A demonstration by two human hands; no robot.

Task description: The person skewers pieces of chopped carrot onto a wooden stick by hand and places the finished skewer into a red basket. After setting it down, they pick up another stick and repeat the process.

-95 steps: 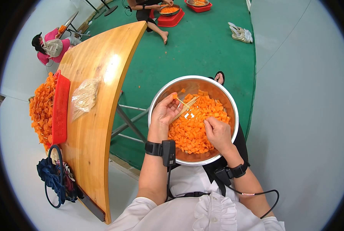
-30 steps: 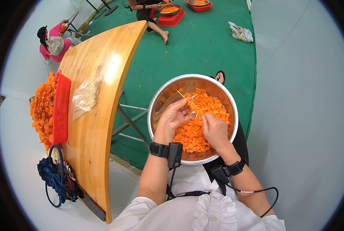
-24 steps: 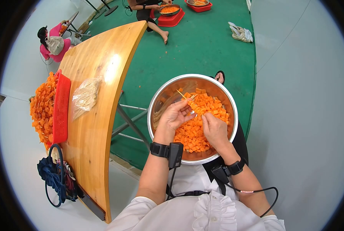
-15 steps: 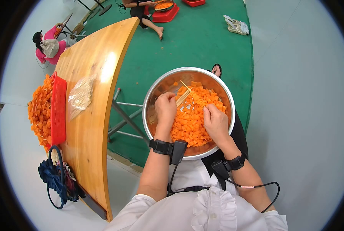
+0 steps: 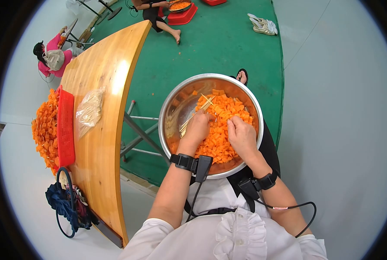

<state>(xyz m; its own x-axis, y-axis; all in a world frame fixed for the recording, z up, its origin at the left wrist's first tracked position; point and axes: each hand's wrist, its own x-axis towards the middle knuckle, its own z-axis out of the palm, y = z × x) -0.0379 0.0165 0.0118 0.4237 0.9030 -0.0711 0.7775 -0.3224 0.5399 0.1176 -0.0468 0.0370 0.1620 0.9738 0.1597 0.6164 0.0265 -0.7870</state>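
Note:
A steel bowl [image 5: 167, 100] on my lap holds a heap of diced orange pieces, which look like carrot [image 5: 221, 145]. My left hand [image 5: 198, 128] is down in the bowl, fingers closed at the heap's left edge; what they pinch is hidden. A bundle of thin wooden sticks [image 5: 187, 124] lies beside and partly behind this hand, its upper ends resting on the carrot pieces. My right hand [image 5: 243, 135] is over the right side of the heap, thumb and fingers pinched together. Whatever it grips is too small to make out among the orange pieces.
At left stands a wooden table [image 5: 111, 173] with a plastic bag of sticks [image 5: 91, 108] and a red basket [image 5: 66, 125] heaped with carrot pieces on sticks. A dark blue bag [image 5: 61, 203] is nearby. Two people sit farther off, one by a red stool [image 5: 182, 16]. Shoes [image 5: 263, 24] lie on the green floor.
My left hand has moved right and down, from the sticks to the carrot pieces. The stick bundle now lies lower along the bowl's left side. My right hand has barely shifted.

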